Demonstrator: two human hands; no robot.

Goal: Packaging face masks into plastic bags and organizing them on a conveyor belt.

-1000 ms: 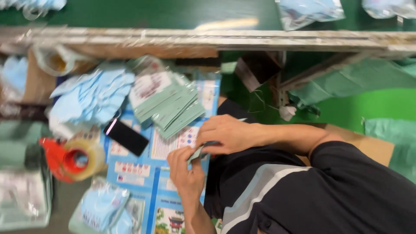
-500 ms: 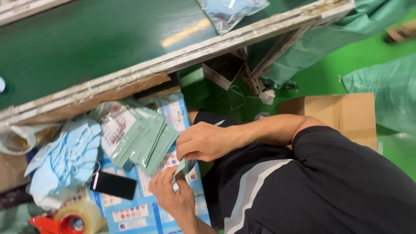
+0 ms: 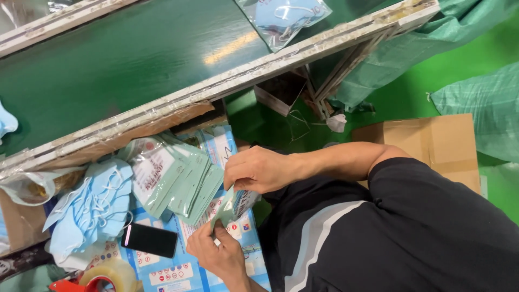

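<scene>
Two of our hands share one pale green mask pouch (image 3: 236,203). Nearest us, our left hand (image 3: 216,254) pinches its lower end between thumb and fingers, which steadies the flimsy film. Just beyond, our right hand (image 3: 259,170) curls down over its upper end, fingers closed on the edge. Gripping both ends keeps the packet taut, we judge, so it does not fold on itself. The pouch hangs in the air between our hands, above the blue printed sheet (image 3: 178,270) that covers the work surface. Its long axis runs from near left to far right, tilted steeply, with the upper end under our right palm.

Left of our left hand we see a black phone (image 3: 150,240) lying flat, screen up, and nearer still a roll of clear tape (image 3: 108,273) in a red dispenser. Farther left, loose blue face masks (image 3: 89,208) lie heaped, within easy reach. Beside them, a fanned stack of green pouches (image 3: 178,181) overlaps like cards, probably so that single ones lift off readily. To the right, a brown carton (image 3: 432,143) sits on the green floor. Farthest off, the dark green conveyor belt (image 3: 124,57) crosses the scene, bearing a bagged blue mask (image 3: 284,16) at its far edge.
</scene>
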